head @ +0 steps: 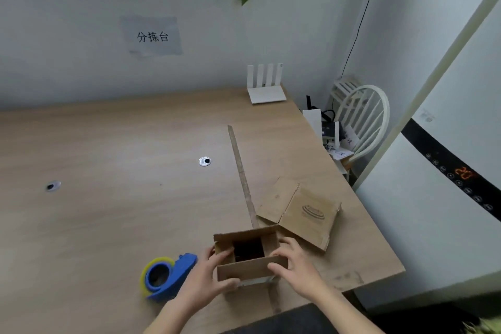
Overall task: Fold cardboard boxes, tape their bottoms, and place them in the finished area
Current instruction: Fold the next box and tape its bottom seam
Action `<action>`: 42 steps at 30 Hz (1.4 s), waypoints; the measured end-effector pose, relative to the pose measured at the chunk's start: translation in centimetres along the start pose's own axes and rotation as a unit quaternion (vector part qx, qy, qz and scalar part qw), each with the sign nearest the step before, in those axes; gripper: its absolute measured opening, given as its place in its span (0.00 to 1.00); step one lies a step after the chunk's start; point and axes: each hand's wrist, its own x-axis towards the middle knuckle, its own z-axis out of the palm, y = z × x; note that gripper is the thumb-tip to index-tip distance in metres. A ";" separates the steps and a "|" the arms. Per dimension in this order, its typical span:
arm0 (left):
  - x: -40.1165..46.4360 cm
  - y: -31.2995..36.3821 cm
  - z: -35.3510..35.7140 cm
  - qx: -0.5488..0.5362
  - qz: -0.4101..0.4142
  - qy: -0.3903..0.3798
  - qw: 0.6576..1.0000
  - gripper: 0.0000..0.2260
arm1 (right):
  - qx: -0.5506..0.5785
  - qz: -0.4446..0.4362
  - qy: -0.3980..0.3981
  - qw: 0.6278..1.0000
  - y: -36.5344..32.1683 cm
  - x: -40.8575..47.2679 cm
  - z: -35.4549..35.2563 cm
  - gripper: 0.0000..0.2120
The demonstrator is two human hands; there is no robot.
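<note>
Spanning most of the view, the wooden table carries everything the job needs, and the folding step is judged to be in hand. A strip of cardboard is laid from the centre towards 12 o'clock, perhaps marking off the finished area (this cannot be confirmed). At 3 o'clock of the centre, by the table's right edge, a flattened box is left waiting its turn. At 6 o'clock the small cardboard box is held upright, its flaps only partly closed over a dark opening. It is gripped on its left side by the left hand, fingers curled round the near flap and wall, and on its right by the right hand, fingers bent over the flap. The flaps must next be pressed flat and the blue tape dispenser, just beside the left hand at 7 o'clock, taken up. A white router stands at the far edge, well apart and out of the way.
</note>
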 end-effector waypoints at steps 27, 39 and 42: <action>-2.0 -1.9 0.0 0.070 -0.009 0.164 0.984 0.21 | -0.142 -0.074 0.046 0.986 -1.4 2.6 4.3 0.21; -2.8 -11.1 -0.4 0.257 -0.201 0.077 0.942 0.43 | -0.154 -0.083 0.057 0.983 -1.4 2.7 4.1 0.20; -1.9 -11.8 -0.2 0.228 -0.202 0.091 0.948 0.39 | -0.153 -0.089 0.057 0.983 -1.5 2.7 4.0 0.20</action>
